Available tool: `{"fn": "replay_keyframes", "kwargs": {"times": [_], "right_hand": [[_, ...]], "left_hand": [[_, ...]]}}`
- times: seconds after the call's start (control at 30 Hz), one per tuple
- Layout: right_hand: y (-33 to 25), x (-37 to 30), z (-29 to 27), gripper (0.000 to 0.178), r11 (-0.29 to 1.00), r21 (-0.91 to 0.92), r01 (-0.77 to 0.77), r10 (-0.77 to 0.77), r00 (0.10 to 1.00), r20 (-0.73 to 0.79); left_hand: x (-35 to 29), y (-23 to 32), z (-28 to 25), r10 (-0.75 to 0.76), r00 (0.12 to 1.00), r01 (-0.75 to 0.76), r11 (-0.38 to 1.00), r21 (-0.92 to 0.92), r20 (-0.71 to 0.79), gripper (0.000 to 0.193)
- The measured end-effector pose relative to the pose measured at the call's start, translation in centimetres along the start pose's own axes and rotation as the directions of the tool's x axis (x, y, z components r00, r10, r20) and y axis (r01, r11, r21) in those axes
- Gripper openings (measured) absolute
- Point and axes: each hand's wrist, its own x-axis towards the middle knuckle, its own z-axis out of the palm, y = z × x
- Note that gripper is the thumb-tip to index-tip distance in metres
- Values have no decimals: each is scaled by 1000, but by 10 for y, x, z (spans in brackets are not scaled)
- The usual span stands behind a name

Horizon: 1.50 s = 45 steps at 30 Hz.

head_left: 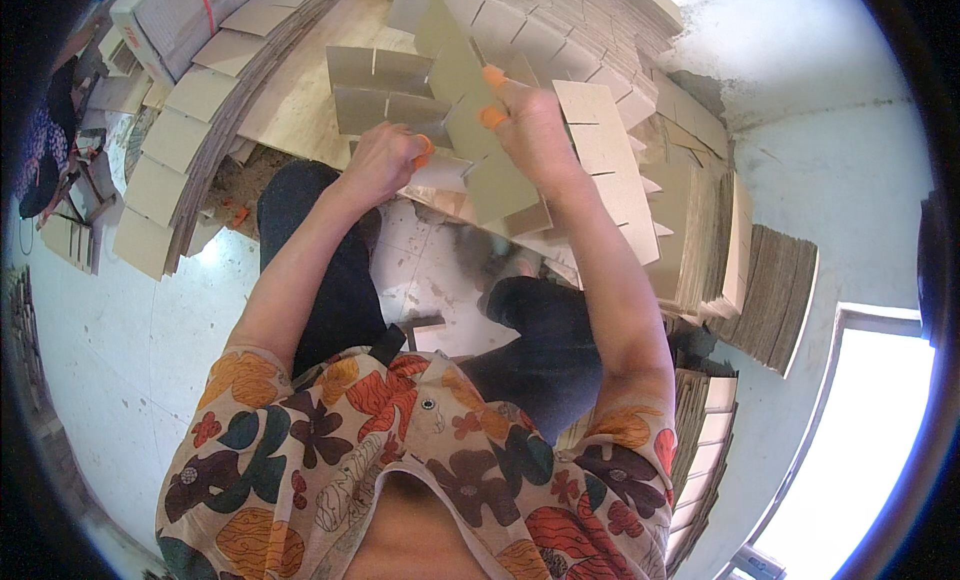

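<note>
My right hand [535, 130] is closed on the upright edge of a long slotted cardboard strip [465, 120], with orange covers on its fingertips. Shorter cardboard cross pieces [375, 70] stand out to the left of that strip and seem to be slotted into it. My left hand [385, 165], also wearing orange fingertip covers, pinches close to the end of the nearest cross piece [440, 167]; its thumb and finger contact is partly hidden. A flat slotted cardboard sheet [605, 165] leans just right of my right wrist.
A wooden board [300, 100] lies beneath the work. Long rows of stacked cardboard strips [170, 175] run along the left. More stacks [765, 290] stand on the right by the wall, near a bright opening [850, 450]. A carton [165, 25] rests at the far left.
</note>
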Motion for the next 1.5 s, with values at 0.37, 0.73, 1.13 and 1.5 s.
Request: {"fn": "replay_keyframes", "kwargs": {"times": [0.37,0.73,1.13,1.5], "right_hand": [[-13,-16,29,22,972,-213,-102,133,982,137],[119,-109,-89,62,651,-596,-471,257,875,-411],[192,-172,-117,50,647,39,-762,753,629,-191],[163,-171,-132,34,575,372,-729,816,545,-194]], "left_hand": [[4,7,-4,5,999,-5,1000,9,-51,3],[19,42,-8,115,969,-152,975,161,219,69],[9,35,-10,23,994,-43,982,182,110,66],[-21,0,-26,44,985,-19,989,149,-166,59]]}}
